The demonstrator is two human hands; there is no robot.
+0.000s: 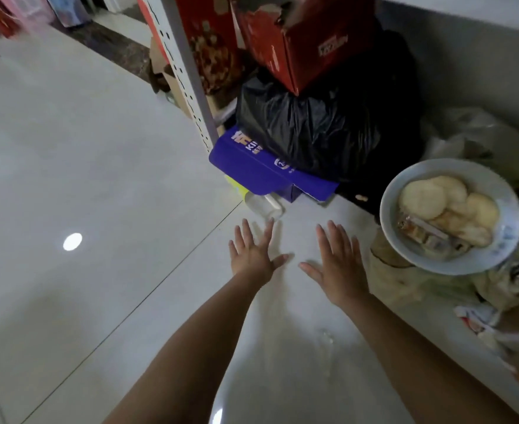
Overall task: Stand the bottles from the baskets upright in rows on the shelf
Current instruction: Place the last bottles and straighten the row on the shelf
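Apparently early: no baskets or bottle rows in view. Left hand (pixel 253 254) and right hand (pixel 339 266) both empty, fingers spread over the floor (pixel 99 179). One clear bottle (pixel 264 206) lies sideways by the blue box (pixel 252 166), at the left fingertips; contact unclear. Not yet shelved.

glossy white tiled floor (pixel 84 148): plain, thin grey joints. crumpled black plastic bag (pixel 322 127): plain. flat violet-blue cardboard box (pixel 252 166): white lettering. red cardboard box (pixel 301 47): pale print. round pale blue plate (pixel 454 266); cream-yellow round crackers (pixel 423 200). white metal shelf post (pixel 188 78): rows of dark holes.
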